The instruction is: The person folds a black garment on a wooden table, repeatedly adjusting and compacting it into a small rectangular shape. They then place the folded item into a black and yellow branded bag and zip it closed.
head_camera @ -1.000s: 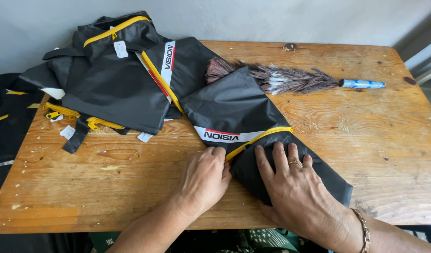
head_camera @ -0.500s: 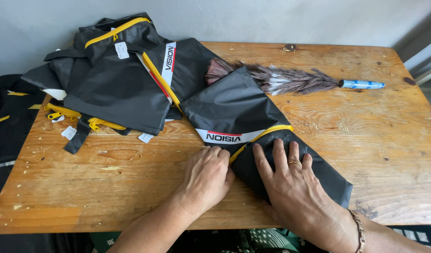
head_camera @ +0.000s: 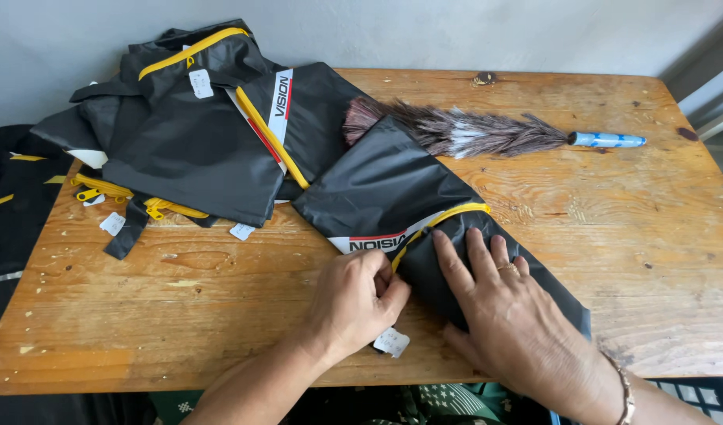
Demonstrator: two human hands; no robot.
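A black fabric piece point(head_camera: 385, 193) with a yellow zipper edge and a white and red printed band lies across the middle of the wooden table point(head_camera: 629, 220). My left hand point(head_camera: 354, 303) pinches the fabric's near edge by the zipper, fingers curled, with a small white tag point(head_camera: 391, 341) showing just below it. My right hand point(head_camera: 507, 311) lies flat on the folded lower part of the same fabric, fingers spread, a ring on one finger and a bracelet at the wrist.
A heap of more black fabric pieces point(head_camera: 196, 134) with yellow zippers and white tags covers the table's far left. A feather duster point(head_camera: 472, 132) with a blue handle lies at the back. Dark fabric point(head_camera: 15, 205) hangs off the left side. A grey wall is behind.
My left hand has curled from lying flat into a pinch on the fabric edge, and a white tag has come into view under it. My right hand stays pressed on the fabric.
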